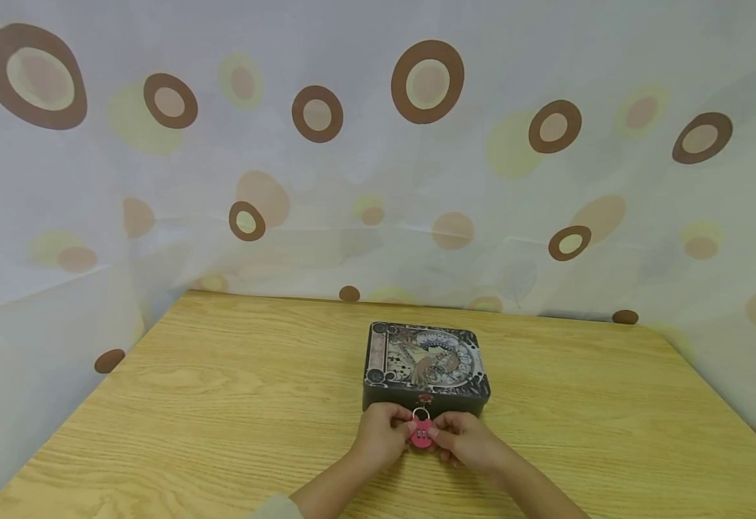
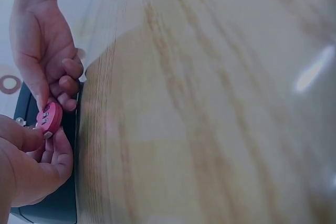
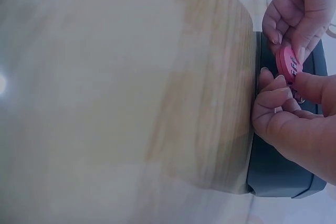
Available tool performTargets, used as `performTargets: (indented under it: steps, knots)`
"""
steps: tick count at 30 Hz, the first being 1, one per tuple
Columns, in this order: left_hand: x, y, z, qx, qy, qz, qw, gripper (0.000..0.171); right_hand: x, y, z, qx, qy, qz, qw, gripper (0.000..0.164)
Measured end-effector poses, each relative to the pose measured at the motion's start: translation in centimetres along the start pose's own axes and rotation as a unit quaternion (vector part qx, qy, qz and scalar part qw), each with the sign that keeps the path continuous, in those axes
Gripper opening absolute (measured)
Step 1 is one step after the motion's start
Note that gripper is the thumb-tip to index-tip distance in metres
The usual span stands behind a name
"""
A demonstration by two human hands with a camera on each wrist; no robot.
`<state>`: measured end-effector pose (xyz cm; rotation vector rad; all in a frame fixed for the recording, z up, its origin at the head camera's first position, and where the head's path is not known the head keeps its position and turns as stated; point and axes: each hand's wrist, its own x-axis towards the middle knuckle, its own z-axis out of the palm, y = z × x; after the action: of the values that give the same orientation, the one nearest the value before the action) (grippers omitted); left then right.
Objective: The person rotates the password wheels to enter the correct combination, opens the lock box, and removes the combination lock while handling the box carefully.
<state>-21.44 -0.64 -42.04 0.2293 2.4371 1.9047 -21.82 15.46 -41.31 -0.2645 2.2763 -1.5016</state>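
Observation:
A pink combination padlock with number dials on its face is held in front of a dark tin box. Its metal shackle points up toward the red clasp on the box's front. From the left side, my left hand pinches the padlock between thumb and fingers. My right hand pinches its other side, thumb near the dials. In the left wrist view the padlock sits between both sets of fingertips, and the right wrist view shows the padlock likewise.
The box has an ornate picture on its closed lid and rests on a wood-grain table. Behind the table's far edge hangs a pale curtain with brown and yellow ring shapes.

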Motion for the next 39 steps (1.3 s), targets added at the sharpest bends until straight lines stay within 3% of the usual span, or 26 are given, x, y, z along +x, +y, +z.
performTargets:
  steps: [15,39]
  knots:
    - [0.09,-0.05,0.16,0.05,0.019,0.025,0.9982,0.006,0.16,-0.01,0.08,-0.016,-0.006,-0.004,1.0,0.021]
    - [-0.03,0.11,0.06,0.035,0.012,0.022,0.9991,0.007,0.03,-0.37,-0.05,0.001,-0.008,0.005,1.0,0.02]
